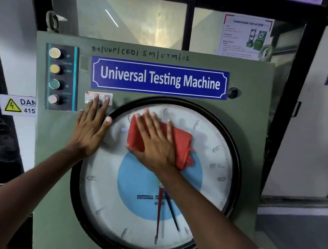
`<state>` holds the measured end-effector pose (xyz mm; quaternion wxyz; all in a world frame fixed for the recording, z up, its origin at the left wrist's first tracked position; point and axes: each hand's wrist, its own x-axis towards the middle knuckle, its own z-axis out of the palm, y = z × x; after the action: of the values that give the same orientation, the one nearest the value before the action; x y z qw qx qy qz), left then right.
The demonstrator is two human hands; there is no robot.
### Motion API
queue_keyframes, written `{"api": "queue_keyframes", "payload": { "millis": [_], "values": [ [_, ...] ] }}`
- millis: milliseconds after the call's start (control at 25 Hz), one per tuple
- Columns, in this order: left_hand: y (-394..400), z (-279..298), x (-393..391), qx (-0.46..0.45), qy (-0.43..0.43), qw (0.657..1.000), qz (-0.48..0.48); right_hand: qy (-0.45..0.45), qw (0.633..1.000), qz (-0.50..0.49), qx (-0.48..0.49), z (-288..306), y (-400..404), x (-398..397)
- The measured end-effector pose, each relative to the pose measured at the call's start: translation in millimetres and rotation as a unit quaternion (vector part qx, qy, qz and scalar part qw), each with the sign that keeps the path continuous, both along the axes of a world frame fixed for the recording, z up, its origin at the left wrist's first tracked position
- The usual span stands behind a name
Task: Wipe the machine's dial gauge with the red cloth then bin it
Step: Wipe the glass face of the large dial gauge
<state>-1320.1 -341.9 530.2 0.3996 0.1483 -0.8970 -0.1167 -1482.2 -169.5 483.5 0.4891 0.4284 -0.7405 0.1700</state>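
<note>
A large round dial gauge (211, 183) with a black rim, white face and blue centre fills the front of the green machine (57, 153). My right hand (154, 143) lies flat on the upper part of the dial glass, pressing the folded red cloth (183, 147) against it. The cloth sticks out to the left and right of my palm. My left hand (91, 128) rests flat with fingers spread on the machine panel, its thumb touching the dial's upper left rim. Red and black needles point downward.
A blue sign (160, 78) reading Universal Testing Machine sits above the dial. A button panel (61, 77) with several push buttons is at the upper left. A yellow electrical danger label (18, 105) hangs at the left. No bin is in view.
</note>
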Motion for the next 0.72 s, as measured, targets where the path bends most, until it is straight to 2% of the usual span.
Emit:
{"api": "queue_keyframes", "payload": {
  "millis": [80, 120, 200, 280, 360, 440, 560, 720],
  "values": [
    [-1, -1, -1, -0.012, 0.002, 1.0, -0.003, 0.043, 0.998, 0.0, 0.052, 6, 32, -27],
    [0, -2, -1, -0.013, 0.002, 1.0, -0.003, 0.026, 0.998, -0.047, 0.033, 7, 53, -42],
    [2, -2, -1, -0.009, 0.008, 1.0, -0.001, -0.083, 0.983, -0.136, -0.086, -8, 100, -71],
    [4, -1, -1, -0.01, 0.013, 1.0, 0.004, -0.153, 0.964, -0.164, -0.143, -61, 130, -67],
    [5, -2, -2, -0.007, 0.014, 1.0, 0.009, -0.18, 0.965, -0.167, -0.096, -128, 135, -40],
    [2, -3, -3, -0.01, 0.015, 1.0, 0.01, -0.209, 0.962, -0.151, -0.088, -149, 132, -27],
    [-4, -4, -2, -0.027, 0.009, 1.0, 0.003, -0.197, 0.965, -0.148, -0.088, -84, 121, -43],
    [0, -2, -2, -0.071, -0.012, 0.997, 0.034, -0.083, 0.992, -0.081, -0.058, 17, 70, -54]
  ]
}}
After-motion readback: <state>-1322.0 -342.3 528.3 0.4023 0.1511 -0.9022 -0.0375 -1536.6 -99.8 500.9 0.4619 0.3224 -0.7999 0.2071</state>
